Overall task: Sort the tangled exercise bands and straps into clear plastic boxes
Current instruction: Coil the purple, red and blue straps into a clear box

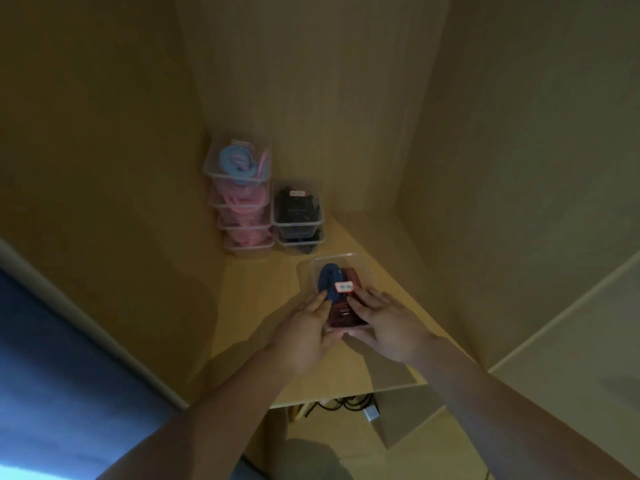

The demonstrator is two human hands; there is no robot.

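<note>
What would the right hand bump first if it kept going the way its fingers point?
The right hand holds the clear box, so it would push that first. Beyond it, probably the stack of black-strap boxes, though depth is unclear.

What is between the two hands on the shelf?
In the head view, a clear plastic box holding a blue band and red strap sits between left hand and right hand.
</note>
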